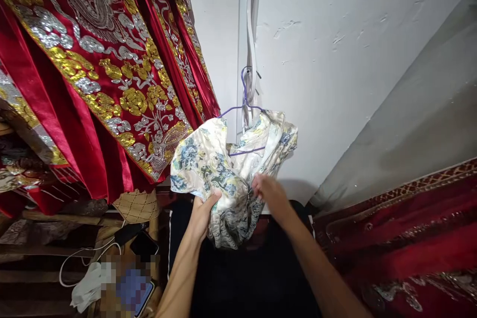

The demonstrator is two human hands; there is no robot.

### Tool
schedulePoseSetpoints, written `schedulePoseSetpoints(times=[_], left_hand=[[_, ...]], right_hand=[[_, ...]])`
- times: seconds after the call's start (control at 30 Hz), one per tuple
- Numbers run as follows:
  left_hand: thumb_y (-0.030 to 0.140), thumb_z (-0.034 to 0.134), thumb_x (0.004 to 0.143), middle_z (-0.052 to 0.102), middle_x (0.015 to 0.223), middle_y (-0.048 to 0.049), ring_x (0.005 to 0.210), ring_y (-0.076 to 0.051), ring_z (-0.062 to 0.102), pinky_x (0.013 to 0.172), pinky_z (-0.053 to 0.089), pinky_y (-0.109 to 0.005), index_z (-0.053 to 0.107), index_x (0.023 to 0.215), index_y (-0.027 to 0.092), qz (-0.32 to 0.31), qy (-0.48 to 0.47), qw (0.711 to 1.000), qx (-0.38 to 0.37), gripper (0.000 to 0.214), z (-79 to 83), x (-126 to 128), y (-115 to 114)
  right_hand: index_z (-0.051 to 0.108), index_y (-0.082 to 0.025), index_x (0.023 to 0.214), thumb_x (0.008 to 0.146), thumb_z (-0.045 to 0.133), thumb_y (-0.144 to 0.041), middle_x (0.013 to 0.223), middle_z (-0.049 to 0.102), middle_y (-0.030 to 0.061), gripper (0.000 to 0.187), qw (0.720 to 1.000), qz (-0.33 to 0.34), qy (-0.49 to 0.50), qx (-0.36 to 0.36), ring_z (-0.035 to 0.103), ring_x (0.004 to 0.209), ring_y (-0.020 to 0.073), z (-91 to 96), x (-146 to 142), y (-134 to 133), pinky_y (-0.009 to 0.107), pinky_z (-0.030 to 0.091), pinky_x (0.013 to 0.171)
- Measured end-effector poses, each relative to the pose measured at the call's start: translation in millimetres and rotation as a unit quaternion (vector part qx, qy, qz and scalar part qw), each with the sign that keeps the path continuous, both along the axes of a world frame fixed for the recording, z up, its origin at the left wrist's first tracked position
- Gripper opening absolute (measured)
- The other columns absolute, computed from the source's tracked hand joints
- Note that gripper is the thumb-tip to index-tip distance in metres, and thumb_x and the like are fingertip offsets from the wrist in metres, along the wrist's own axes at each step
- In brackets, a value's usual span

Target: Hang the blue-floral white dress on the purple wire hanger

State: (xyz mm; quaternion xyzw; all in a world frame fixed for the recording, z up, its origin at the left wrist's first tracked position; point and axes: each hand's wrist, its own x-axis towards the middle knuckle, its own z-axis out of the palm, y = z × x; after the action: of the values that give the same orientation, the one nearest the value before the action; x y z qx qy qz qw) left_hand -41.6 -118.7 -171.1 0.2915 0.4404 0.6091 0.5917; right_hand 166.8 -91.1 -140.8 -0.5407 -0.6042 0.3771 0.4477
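Observation:
A floral short-sleeved shirt (219,169) in cream, blue and yellow hangs from a thin purple hanger (245,92), its front partly gaping at the neck. My left hand (204,208) grips the shirt's lower left side, thumb on top and the other fingers hidden beneath the cloth. At the front edge, my right hand (269,191) has its fingers curled together against the fabric, slightly blurred. The shirt's lower part is bunched between both hands.
Red satin cloth (122,89) with gold and silver sequins hangs at left. White straps (251,15) run down the pale wall behind the hanger. Lower left, a wooden surface bears a black phone (144,245), a white cable (63,268) and white cloth (87,285). Red fabric (410,243) lies at right.

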Motion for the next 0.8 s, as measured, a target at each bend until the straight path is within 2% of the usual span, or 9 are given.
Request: schedulePoseSetpoints(times=[0.1,0.23,0.33,0.4,0.43,0.5,0.6,0.63,0.8], left_hand=[[0.029,0.082,0.078,0.065,0.137,-0.0118,0.128,-0.030,0.061,0.109,0.048,-0.041,0.051,0.143,0.023,-0.003,-0.010,1.000,0.006,0.073,1.9,1,-4],[0.033,0.080,0.079,0.066,0.135,-0.0106,0.127,-0.029,0.061,0.110,0.046,-0.042,0.052,0.140,0.024,0.031,0.012,0.999,0.018,0.068,7.0,-2,-1],[0.038,0.076,0.082,0.062,0.137,-0.0103,0.132,-0.028,0.055,0.115,0.040,-0.041,0.054,0.134,0.023,0.168,0.109,0.979,0.030,0.058,-1.1,2,-2],[0.039,0.071,0.086,0.056,0.141,-0.0094,0.138,-0.026,0.047,0.119,0.033,-0.040,0.052,0.133,0.025,0.302,0.190,0.931,0.076,0.052,-15.3,11,-9],[0.039,0.069,0.088,0.054,0.141,-0.0093,0.138,-0.026,0.045,0.120,0.031,-0.039,0.053,0.131,0.025,0.337,0.225,0.908,0.106,0.048,-24.0,18,-14],[0.036,0.067,0.089,0.056,0.134,-0.0104,0.133,-0.026,0.048,0.117,0.032,-0.038,0.057,0.123,0.024,0.301,0.281,0.897,0.162,0.037,-40.8,34,-24],[0.029,0.063,0.090,0.062,0.119,-0.0111,0.118,-0.026,0.057,0.107,0.040,-0.036,0.063,0.114,0.022,0.115,0.317,0.918,0.207,0.025,-57.1,57,-29],[0.027,0.061,0.091,0.063,0.114,-0.0106,0.112,-0.026,0.059,0.102,0.043,-0.035,0.064,0.113,0.022,0.078,0.314,0.923,0.208,0.023,-59.4,62,-28],[0.022,0.060,0.087,0.064,0.086,-0.0046,0.083,-0.022,0.060,0.078,0.046,-0.030,0.066,0.090,0.021,0.053,0.307,0.929,0.198,0.006,-58.7,65,-21]], right_hand=[[0.051,-0.021,0.050,0.097,0.038,-0.062,0.050,0.055,0.0034,0.064,0.999,-0.010,-0.031,-0.036,0.055,0.055,0.0184,-28.4,-23,9,0.032,0.041,0.062],[0.060,-0.020,0.057,0.095,0.043,-0.051,0.060,0.065,0.0050,0.051,0.996,0.042,0.006,-0.079,0.056,0.056,0.0163,-53.2,-38,4,0.028,0.041,0.060],[0.061,-0.019,0.062,0.091,0.046,-0.043,0.063,0.067,0.0058,0.041,0.989,0.047,0.066,-0.121,0.055,0.054,0.0157,-59.3,-35,-11,0.027,0.039,0.054],[0.058,-0.020,0.060,0.090,0.047,-0.044,0.058,0.063,0.0048,0.041,0.990,0.026,0.076,-0.114,0.054,0.053,0.0158,-59.0,-32,-22,0.028,0.038,0.053],[0.056,-0.021,0.058,0.091,0.048,-0.047,0.055,0.060,0.0039,0.042,0.992,0.016,0.073,-0.104,0.052,0.052,0.0157,-57.9,-31,-26,0.028,0.038,0.054],[0.052,-0.022,0.057,0.091,0.049,-0.053,0.052,0.055,0.0024,0.047,0.993,0.011,0.076,-0.085,0.049,0.051,0.0153,-54.2,-31,-32,0.028,0.038,0.054],[0.055,-0.021,0.062,0.091,0.049,-0.058,0.054,0.055,0.0017,0.048,0.992,0.039,0.102,-0.070,0.048,0.052,0.0151,-45.7,-34,-39,0.029,0.038,0.055],[0.058,-0.021,0.065,0.092,0.049,-0.058,0.057,0.056,0.0019,0.046,0.990,0.052,0.109,-0.070,0.048,0.053,0.0153,-42.4,-35,-41,0.028,0.039,0.056],[0.063,-0.019,0.073,0.092,0.049,-0.048,0.063,0.062,0.0020,0.037,0.976,0.148,0.093,-0.130,0.046,0.051,0.0129,-23.1,-27,-46,0.026,0.035,0.052]])
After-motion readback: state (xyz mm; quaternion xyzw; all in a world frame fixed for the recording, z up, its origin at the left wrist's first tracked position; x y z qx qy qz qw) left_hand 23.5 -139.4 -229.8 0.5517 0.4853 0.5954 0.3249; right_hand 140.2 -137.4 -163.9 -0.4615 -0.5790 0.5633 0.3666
